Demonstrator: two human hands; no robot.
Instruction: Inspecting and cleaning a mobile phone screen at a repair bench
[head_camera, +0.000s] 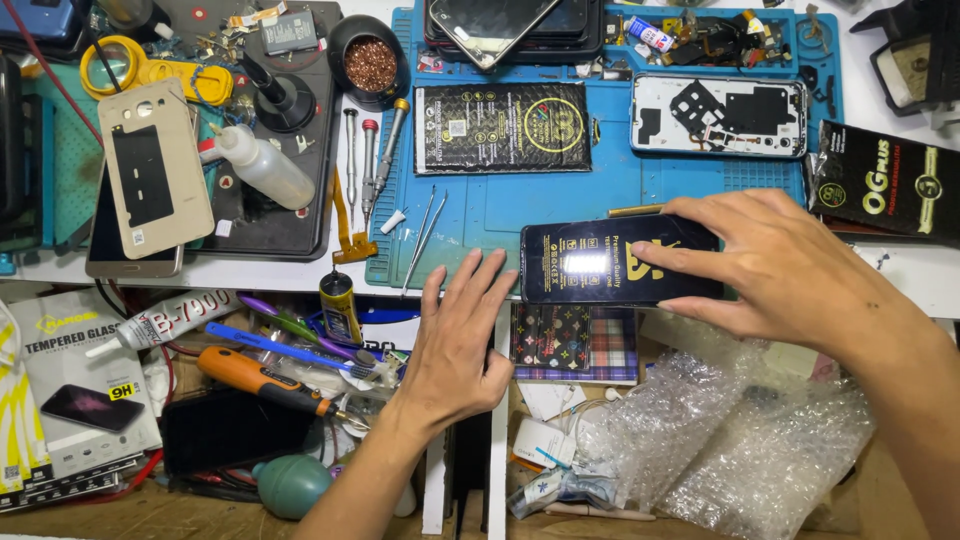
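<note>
Nearest the camera, at about 5 o'clock, crumpled bubble wrap (740, 440) is seen below the tabletop (930, 285) edge, with an orange-handled screwdriver (262, 379) at 8 o'clock. At the near edge of the blue mat (560, 195), the left hand (462, 340) is laid flat, fingers spread and nothing held, its fingertips just beside the short left end of a black packet (610, 262). The packet is a flat, glossy black rectangle with gold print and a bright glare patch near its middle. Its long axis is set from 9 to 3 o'clock, parallel to the mat's near edge, face up. It is pressed from 3 o'clock by the right hand (775, 265): the grip is loose and wide, the fingers stretched across its right end, the thumb along its near edge; whether it is lifted cannot be told. Farther off, at 12 o'clock, a second black packet (502, 127) lies on the mat, and at 1 o'clock an opened white phone (718, 115).
</note>
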